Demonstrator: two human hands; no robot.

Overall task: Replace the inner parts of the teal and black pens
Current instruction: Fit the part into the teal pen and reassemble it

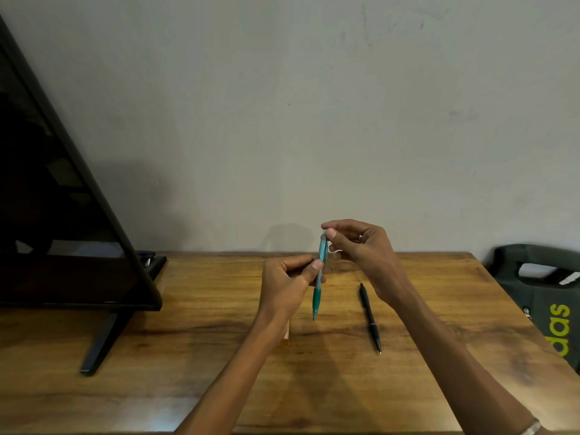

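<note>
Above the table [219, 387], left hand [284, 285] grips the upright teal pen [319, 277] mid-barrel; right hand [357, 243] pinches its top.

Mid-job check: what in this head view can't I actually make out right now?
- Small orange-ended object on the table: mostly hidden under the left forearm.
- Teal pen top end: covered by right hand fingertips.
- Teal pen mid-barrel: partly behind left hand.
- Bag lettering: cut off by right edge.

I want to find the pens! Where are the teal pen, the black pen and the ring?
teal pen [317, 293]: head view, on its darker grip near the tip.
black pen [370, 318]: head view, middle of its barrel, lying on the table.
ring [361, 237]: head view, on the band around a right-hand finger.
</note>
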